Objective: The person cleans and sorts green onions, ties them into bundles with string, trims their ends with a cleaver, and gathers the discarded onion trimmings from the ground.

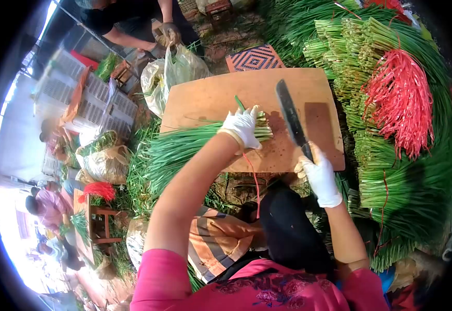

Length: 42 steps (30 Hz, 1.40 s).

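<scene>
My left hand (242, 128), in a white glove, grips a bunch of green chives (187, 145) close to its pale stem ends. The bunch lies across the low wooden table (205, 98), its leaves hanging over the left edge. A thin red strip (255, 179) dangles below that hand over the near edge. My right hand (320, 179), also white-gloved, is closed round the handle of a large dark-bladed knife (290, 111). The blade points up and away over the table, right of the stem ends and apart from them.
Stacked chive bundles (371, 119) rise at the right, with red plastic strips (402, 101) on top. A patterned stool (257, 59) stands beyond the table, near a plastic bag (184, 67) touched by a co-worker's hands (170, 36). Other people (50, 207) sit far left by another table (83, 233).
</scene>
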### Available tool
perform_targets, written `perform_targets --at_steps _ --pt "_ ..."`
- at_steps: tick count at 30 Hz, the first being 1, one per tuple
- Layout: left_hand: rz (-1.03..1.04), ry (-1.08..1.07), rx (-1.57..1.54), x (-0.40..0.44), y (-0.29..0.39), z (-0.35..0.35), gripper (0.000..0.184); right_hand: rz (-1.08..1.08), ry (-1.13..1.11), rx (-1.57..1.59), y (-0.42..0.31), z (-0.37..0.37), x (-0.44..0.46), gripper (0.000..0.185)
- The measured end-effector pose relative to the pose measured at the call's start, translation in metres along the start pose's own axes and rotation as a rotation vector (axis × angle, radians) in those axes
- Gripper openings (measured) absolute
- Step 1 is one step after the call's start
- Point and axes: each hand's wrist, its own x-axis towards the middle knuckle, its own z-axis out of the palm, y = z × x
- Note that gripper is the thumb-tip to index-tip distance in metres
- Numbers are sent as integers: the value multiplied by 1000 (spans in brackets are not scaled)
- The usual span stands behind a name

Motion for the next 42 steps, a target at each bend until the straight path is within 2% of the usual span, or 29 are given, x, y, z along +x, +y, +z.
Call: perform_targets --at_steps 1,2,4,5,9,15,18,19,22,23,27,28,30,34,35,38,39,42 --pt "-22 111 -97 6 3 15 96 59 22 -85 -6 7 -4 35" --pt "-54 89 -94 8 7 13 92 -42 38 -170 -2 13 -7 35" --pt "-122 36 -91 10 11 10 84 -102 22 -255 1 21 -10 36" --pt "-127 77 -89 12 10 11 73 -117 22 -280 4 24 -11 36" --pt "-166 19 -122 22 3 9 65 -128 -17 -353 14 34 -7 36" --pt "-150 -42 -207 26 -8 7 62 -167 32 -397 1 39 -11 37" --pt "-139 -46 -231 28 -12 7 61 -190 -24 -538 6 41 -6 37" --pt "-135 -38 -243 28 -13 7 61 -319 3 -730 23 40 2 37" --pt "-129 -31 -263 23 -15 6 60 -163 -7 -744 19 46 8 34" --pt "-130 -36 -261 23 -16 5 61 -286 20 -816 21 46 11 25" --pt "-135 -33 -283 23 -17 8 60 15 -63 -594 10 59 38 21" --pt "-137 -40 -281 24 -18 8 60 -116 -40 -718 4 67 48 22" --pt "-146 -55 -272 24 -22 8 59 67 -103 -573 -13 80 63 22" --pt "-120 -54 -287 23 -22 3 57 256 -150 -454 -19 63 49 18" --pt "-123 -67 -280 22 -20 1 57 267 -207 -367 -15 59 50 17" --pt "-121 -35 -258 26 -16 11 56 128 -250 -371 26 75 100 17" --pt "-126 -5 -244 27 -19 12 56 144 -159 -464 29 82 111 16" --pt "-129 -83 -259 25 -18 4 57 107 -158 -359 26 83 94 16"
